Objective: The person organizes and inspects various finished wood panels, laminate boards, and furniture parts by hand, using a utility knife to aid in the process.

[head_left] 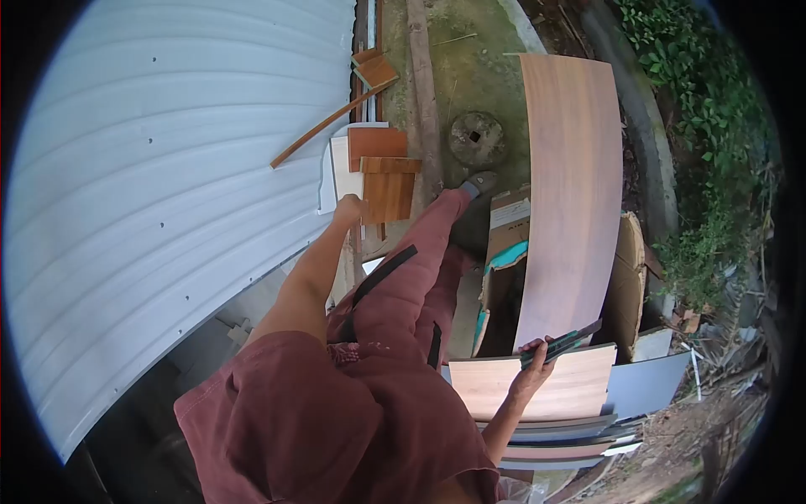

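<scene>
My left hand (350,207) has its fingers curled in at the lower end of a white board (346,172), beside a brown wood-grain piece (388,197); what they close on is hidden. A reddish-brown piece (369,143) lies over the white board. In my right hand (531,374) is a slim black-and-green tool (567,342), its dark end pointing up and right. The tool overlaps the lower end of a long wood-grain panel (571,193), which leans in a cardboard box (630,269). Below it a lighter wood-grain board (478,385) lies near my right wrist.
Corrugated metal sheeting (193,160) fills the left side. A narrow wood strip (323,128) crosses its edge. A round stone disc (477,137) lies on the mossy ground ahead of my foot. Several stacked boards (546,449) sit at lower right, with plants (697,101) beyond.
</scene>
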`<action>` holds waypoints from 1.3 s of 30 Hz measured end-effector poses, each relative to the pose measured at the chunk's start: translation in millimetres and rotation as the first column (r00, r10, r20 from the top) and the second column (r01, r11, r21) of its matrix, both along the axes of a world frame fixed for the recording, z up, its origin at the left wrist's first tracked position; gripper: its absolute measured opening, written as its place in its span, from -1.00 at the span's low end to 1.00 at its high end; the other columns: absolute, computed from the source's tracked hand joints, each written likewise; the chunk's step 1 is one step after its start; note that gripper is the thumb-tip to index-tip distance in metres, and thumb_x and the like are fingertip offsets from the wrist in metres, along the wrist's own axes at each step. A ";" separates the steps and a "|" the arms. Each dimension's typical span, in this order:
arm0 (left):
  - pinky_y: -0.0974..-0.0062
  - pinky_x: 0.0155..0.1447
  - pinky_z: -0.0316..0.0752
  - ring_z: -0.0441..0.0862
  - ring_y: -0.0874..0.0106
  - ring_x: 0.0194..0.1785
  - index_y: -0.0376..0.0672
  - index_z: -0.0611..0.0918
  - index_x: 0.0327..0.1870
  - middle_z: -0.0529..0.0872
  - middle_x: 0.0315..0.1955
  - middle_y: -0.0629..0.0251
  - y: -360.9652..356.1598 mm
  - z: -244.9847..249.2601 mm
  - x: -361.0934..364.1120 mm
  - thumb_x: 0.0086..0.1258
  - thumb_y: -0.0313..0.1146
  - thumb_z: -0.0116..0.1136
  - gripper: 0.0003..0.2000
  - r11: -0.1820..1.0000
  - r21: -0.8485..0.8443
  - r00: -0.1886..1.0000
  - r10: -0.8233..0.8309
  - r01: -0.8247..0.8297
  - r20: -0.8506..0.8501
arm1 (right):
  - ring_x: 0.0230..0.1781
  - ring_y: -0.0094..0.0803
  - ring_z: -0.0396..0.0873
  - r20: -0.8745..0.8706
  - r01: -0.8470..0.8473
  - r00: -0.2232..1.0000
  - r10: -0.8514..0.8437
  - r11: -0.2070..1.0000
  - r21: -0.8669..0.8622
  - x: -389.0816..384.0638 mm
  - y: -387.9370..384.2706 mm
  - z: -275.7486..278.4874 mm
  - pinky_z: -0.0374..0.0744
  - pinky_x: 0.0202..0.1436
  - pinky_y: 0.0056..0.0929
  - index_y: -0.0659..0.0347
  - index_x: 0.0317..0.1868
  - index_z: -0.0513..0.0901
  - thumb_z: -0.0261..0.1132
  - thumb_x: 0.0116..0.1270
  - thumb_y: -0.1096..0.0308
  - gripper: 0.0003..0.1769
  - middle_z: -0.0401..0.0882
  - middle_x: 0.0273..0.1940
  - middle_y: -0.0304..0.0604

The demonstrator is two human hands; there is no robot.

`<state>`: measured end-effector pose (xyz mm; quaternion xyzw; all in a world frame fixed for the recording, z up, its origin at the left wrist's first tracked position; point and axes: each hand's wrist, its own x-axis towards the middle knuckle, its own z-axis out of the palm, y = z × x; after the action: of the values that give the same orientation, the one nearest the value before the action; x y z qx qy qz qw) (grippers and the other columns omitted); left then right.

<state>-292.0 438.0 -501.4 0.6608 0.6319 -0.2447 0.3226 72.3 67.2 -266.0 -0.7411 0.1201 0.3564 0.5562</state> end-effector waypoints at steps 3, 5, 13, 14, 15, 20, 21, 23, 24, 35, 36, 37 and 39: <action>0.04 0.03 0.46 0.55 0.05 0.00 -0.24 0.56 -0.11 0.60 -0.12 0.05 38.0 26.0 9.6 0.19 -0.09 0.19 -0.60 0.986 0.162 0.958 0.004 0.044 -0.288 | -0.38 -0.49 0.44 -0.028 -0.059 0.998 0.058 0.997 -0.049 0.4 43.8 -7.8 0.49 -0.27 -0.48 0.33 0.06 0.35 0.16 0.41 0.16 -0.58 0.43 -0.38 -0.20; 0.04 0.05 0.43 0.40 0.02 0.13 -0.16 0.45 0.07 0.47 0.03 0.11 78.8 52.7 14.9 0.21 -0.12 0.19 -0.54 0.929 0.225 0.865 -0.160 0.295 -0.475 | -0.40 -0.48 0.44 -0.046 -0.090 0.995 0.086 0.992 -0.087 0.7 69.8 -8.6 0.50 -0.27 -0.48 0.33 0.05 0.36 0.15 0.41 0.13 -0.57 0.44 -0.39 -0.19; 0.22 -0.07 0.48 0.45 0.19 0.05 -0.12 0.49 -0.08 0.48 -0.10 0.21 169.7 58.6 -43.5 0.23 -0.33 0.13 -0.75 0.797 0.397 0.757 -0.113 0.456 -0.644 | -0.42 -0.47 0.45 -0.058 -0.301 0.954 0.295 0.939 -0.166 15.4 113.3 -14.6 0.48 -0.28 -0.49 0.33 0.02 0.37 0.13 0.41 0.11 -0.57 0.43 -0.41 -0.19; 0.23 -0.07 0.51 0.47 0.18 0.03 -0.13 0.49 -0.09 0.49 -0.11 0.19 165.3 50.1 -42.4 0.24 -0.33 0.12 -0.76 0.801 0.404 0.817 -0.171 0.441 -0.551 | -0.42 -0.47 0.45 -0.053 -0.308 0.951 0.304 0.941 -0.143 17.9 117.9 -18.0 0.48 -0.28 -0.49 0.33 0.02 0.38 0.13 0.41 0.11 -0.58 0.43 -0.41 -0.19; 0.25 -0.07 0.54 0.50 0.16 0.00 -0.15 0.50 -0.10 0.50 -0.12 0.17 162.8 39.9 -39.6 0.25 -0.33 0.11 -0.77 0.803 0.416 0.865 -0.226 0.426 -0.449 | -0.42 -0.47 0.45 -0.055 -0.317 0.948 0.313 0.938 -0.143 19.8 123.0 -22.2 0.48 -0.28 -0.49 0.33 0.02 0.38 0.13 0.41 0.11 -0.58 0.43 -0.41 -0.19; 0.11 0.12 0.47 0.53 0.00 0.08 -0.24 0.50 0.02 0.53 -0.02 -0.12 116.5 -67.1 -24.5 0.22 -0.19 0.15 -0.59 0.990 0.105 0.945 0.125 -0.097 -0.303 | -0.39 -0.45 0.46 -0.070 -0.274 0.961 0.267 0.955 -0.113 28.4 149.7 -40.6 0.48 -0.26 -0.46 0.33 -0.03 0.37 0.15 0.39 0.05 -0.54 0.43 -0.41 -0.19; 0.12 0.13 0.46 0.53 -0.02 0.08 -0.25 0.49 0.03 0.54 -0.01 -0.14 108.3 -91.0 -22.4 0.22 -0.18 0.14 -0.58 0.984 0.074 0.946 0.174 -0.160 -0.274 | -0.39 -0.45 0.45 -0.072 -0.242 0.969 0.237 0.967 -0.074 28.8 155.4 -43.5 0.48 -0.26 -0.46 0.31 -0.04 0.37 0.17 0.38 0.03 -0.53 0.42 -0.40 -0.19; 0.13 0.13 0.46 0.53 -0.03 0.08 -0.26 0.49 0.04 0.55 -0.01 -0.16 96.8 -129.7 -12.1 0.22 -0.18 0.15 -0.57 0.979 0.067 0.950 0.201 -0.190 -0.241 | -0.39 -0.42 0.44 -0.073 -0.232 0.971 0.226 0.969 -0.082 29.4 166.8 -45.0 0.48 -0.26 -0.43 0.28 -0.05 0.35 0.20 0.33 -0.05 -0.48 0.41 -0.40 -0.19; 0.14 0.13 0.46 0.53 -0.04 0.07 -0.27 0.48 0.05 0.55 -0.02 -0.18 93.4 -148.4 -9.5 0.22 -0.18 0.15 -0.55 0.971 0.081 0.950 0.237 -0.225 -0.203 | -0.40 -0.41 0.44 -0.081 -0.215 0.975 0.209 0.974 -0.074 29.2 166.3 -48.5 0.48 -0.26 -0.42 0.27 -0.06 0.34 0.21 0.32 -0.06 -0.47 0.41 -0.40 -0.19; 0.21 0.09 0.47 0.56 -0.02 0.04 -0.42 0.48 -0.02 0.58 -0.03 -0.18 109.8 -289.4 -68.0 0.08 -0.11 0.29 -0.43 0.963 0.187 0.962 0.225 -0.195 -0.157 | -0.47 -0.37 0.39 -0.174 -0.229 0.961 0.216 0.971 -0.062 12.1 187.5 -83.0 0.47 -0.35 -0.34 0.21 -0.04 0.35 0.22 0.31 -0.04 -0.50 0.38 -0.44 -0.16; 0.24 0.06 0.49 0.58 -0.01 0.01 -0.42 0.51 -0.05 0.60 -0.07 -0.18 104.4 -296.4 -71.1 0.05 -0.10 0.31 -0.43 0.964 0.221 0.971 0.185 -0.149 -0.153 | -0.45 -0.37 0.39 -0.192 -0.223 0.959 0.208 0.973 -0.056 11.3 184.5 -85.4 0.47 -0.35 -0.33 0.21 -0.04 0.35 0.22 0.32 -0.02 -0.52 0.38 -0.42 -0.15; 0.24 0.06 0.49 0.58 -0.01 0.01 -0.42 0.51 -0.05 0.60 -0.07 -0.18 102.9 -290.9 -61.9 0.05 -0.10 0.31 -0.43 0.966 0.213 0.971 0.182 -0.147 -0.155 | -0.45 -0.37 0.39 -0.194 -0.221 0.959 0.205 0.973 -0.063 10.7 183.8 -87.6 0.47 -0.35 -0.33 0.21 -0.04 0.35 0.22 0.32 -0.02 -0.52 0.38 -0.42 -0.15; 0.26 -0.03 0.51 0.64 0.03 -0.10 -0.45 0.57 -0.18 0.68 -0.25 -0.15 96.1 -278.2 -36.8 0.06 -0.12 0.32 -0.50 0.924 0.188 0.943 0.317 -0.332 0.106 | -0.44 -0.37 0.40 -0.211 -0.221 0.955 0.207 0.974 -0.044 10.2 184.7 -90.7 0.48 -0.34 -0.32 0.22 -0.04 0.35 0.23 0.31 -0.01 -0.51 0.39 -0.42 -0.15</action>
<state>-328.7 534.0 -779.6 0.5853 0.7418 -0.0975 0.3125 82.5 251.9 -356.6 -0.7272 0.1077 0.4850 0.4737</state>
